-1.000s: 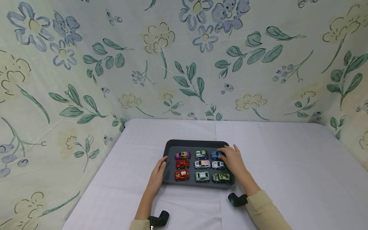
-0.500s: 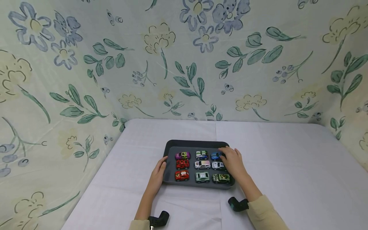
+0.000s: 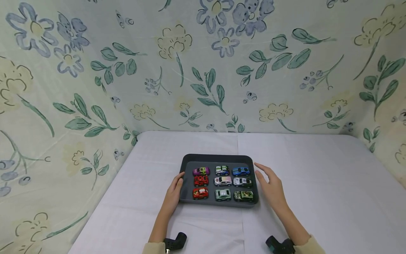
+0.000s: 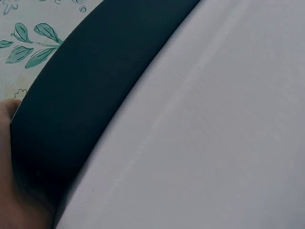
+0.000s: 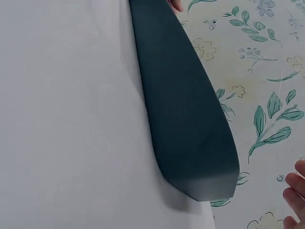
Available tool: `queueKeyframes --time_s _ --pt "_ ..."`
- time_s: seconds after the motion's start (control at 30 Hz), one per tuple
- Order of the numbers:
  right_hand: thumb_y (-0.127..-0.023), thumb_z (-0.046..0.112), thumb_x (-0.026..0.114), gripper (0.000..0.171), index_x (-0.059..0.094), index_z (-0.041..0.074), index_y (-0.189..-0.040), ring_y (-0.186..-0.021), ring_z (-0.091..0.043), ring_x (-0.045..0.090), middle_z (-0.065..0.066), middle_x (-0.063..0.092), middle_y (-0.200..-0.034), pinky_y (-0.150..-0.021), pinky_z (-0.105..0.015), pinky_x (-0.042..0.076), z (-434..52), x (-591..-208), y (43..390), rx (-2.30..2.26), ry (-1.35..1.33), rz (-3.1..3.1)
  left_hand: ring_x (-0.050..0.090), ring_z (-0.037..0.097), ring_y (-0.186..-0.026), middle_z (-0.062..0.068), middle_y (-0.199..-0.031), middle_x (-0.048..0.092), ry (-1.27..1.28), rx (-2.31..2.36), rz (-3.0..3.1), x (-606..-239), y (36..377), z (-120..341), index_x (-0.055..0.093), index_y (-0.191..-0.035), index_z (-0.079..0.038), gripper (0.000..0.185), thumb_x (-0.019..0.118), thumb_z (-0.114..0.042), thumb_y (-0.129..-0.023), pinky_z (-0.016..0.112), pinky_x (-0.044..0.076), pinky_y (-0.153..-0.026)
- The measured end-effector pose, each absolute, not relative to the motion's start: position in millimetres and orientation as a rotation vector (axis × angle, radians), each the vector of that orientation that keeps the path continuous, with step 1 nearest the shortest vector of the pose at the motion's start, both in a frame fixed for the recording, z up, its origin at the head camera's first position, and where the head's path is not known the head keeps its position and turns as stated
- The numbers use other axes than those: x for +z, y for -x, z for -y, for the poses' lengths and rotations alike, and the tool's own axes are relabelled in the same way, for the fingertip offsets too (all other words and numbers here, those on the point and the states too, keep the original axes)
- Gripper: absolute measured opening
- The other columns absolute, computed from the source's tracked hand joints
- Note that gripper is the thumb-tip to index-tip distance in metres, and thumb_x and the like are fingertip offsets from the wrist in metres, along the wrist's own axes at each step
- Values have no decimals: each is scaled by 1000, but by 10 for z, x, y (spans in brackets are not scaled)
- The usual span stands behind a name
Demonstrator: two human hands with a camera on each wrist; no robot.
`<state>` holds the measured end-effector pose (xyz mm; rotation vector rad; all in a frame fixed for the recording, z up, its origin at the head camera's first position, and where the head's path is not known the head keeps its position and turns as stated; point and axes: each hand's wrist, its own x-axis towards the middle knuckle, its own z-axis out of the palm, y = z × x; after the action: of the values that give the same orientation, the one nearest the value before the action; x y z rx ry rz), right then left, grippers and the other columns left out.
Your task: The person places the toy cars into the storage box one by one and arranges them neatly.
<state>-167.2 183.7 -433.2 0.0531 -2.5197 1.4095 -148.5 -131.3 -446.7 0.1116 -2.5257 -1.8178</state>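
Observation:
On the white-covered table stands a dark grey tray (image 3: pixel 219 158) with several toy cars in three rows. A blue toy car (image 3: pixel 241 171) sits at its back right, above a white one (image 3: pixel 242 182) and a camouflage one (image 3: pixel 243 196). My left hand (image 3: pixel 173 188) holds the tray's left side, with thumb and finger at the rim. My right hand (image 3: pixel 271 187) holds nothing; its fingers spread loosely just off the right rim. In the right wrist view, fingers (image 5: pixel 296 191) show apart from the tray's outer wall (image 5: pixel 186 95). The cars are hidden in both wrist views.
The left column has a purple toy car (image 3: pixel 201 171) and two red ones; the middle column has white and pale green ones (image 3: pixel 223 194). A white cloth (image 3: pixel 317 176) covers the table. Floral fabric (image 3: pixel 203 70) hangs behind it and at the sides.
My right hand has let go of the blue toy car and drawn back right, outside the tray, uncovering that car and the white one. The left hand stays at the left rim.

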Motion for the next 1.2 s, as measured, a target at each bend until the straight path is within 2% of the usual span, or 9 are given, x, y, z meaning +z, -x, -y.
queueKeyframes --time_s 0.13,0.23,0.3,0.4,0.47,0.53,0.77,0.9,1.2 --pt "-95 29 47 38 52 10 -127 -125 -32 42 -13 50 -131 -101 -51 35 -1937 -4322 1532 1301 -81 2486 24 34 -137 12 -146 34 -116 -1829 2515 -4636 1559 1376 41 -137 -16 43 35 -34 -99 54 19 -111" --pt "-95 26 48 36 52 11 -128 -122 -27 45 -10 52 -131 -102 -30 38 -2046 -4319 1431 1197 -104 2473 24 31 -138 9 -146 34 -104 -1819 2517 -4771 1607 1412 41 -136 -20 44 35 -40 -98 53 19 -111" --pt "-95 25 48 37 51 11 -128 -122 -27 45 -11 51 -131 -101 -30 38 -2143 -4316 1377 1152 -124 2468 24 30 -138 7 -146 34 -104 -1814 2516 -4811 1619 1416 41 -136 -22 45 34 -42 -97 52 19 -111" --pt "-95 21 48 38 48 7 -131 -123 -36 41 -17 47 -133 -104 -43 34 -2316 -4309 1319 1146 -176 2451 24 28 -138 5 -146 34 -108 -1825 2500 -4834 1623 1414 41 -136 -24 44 35 -43 -97 51 19 -112" --pt "-94 19 48 41 45 4 -132 -122 -44 37 -22 43 -135 -95 -61 30 -2434 -4299 1291 1126 -200 2453 24 27 -138 4 -146 34 -114 -1842 2489 -4833 1622 1409 41 -135 -26 43 35 -44 -97 51 18 -112" --pt "-94 18 49 44 42 2 -134 -122 -49 35 -25 40 -136 -94 -66 26 -2543 -4299 1272 1082 -214 2463 24 26 -138 3 -146 34 -111 -1851 2487 -4832 1617 1408 41 -135 -26 43 35 -43 -97 51 18 -112" --pt "-92 34 50 64 24 10 -144 -135 -44 15 -21 18 -149 -106 -64 4 -2790 -4336 1191 711 -153 2631 24 26 -138 3 -146 34 -102 -1853 2483 -4819 1616 1409 41 -135 -26 43 35 -44 -96 51 19 -112" --pt "-88 47 50 75 15 15 -147 -139 -41 0 -15 4 -153 -105 -66 -2 -2869 -4368 1164 527 -105 2716 24 25 -138 3 -146 35 -106 -1858 2482 -4821 1626 1418 42 -135 -27 42 36 -43 -96 50 18 -112" --pt "-81 61 51 89 1 29 -147 -134 -52 0 -14 -1 -153 -96 -75 -5 -2897 -4454 1136 328 -79 2898 24 28 -138 5 -146 34 -103 -1850 2486 -4837 1638 1425 42 -135 -25 44 36 -44 -96 52 18 -112"
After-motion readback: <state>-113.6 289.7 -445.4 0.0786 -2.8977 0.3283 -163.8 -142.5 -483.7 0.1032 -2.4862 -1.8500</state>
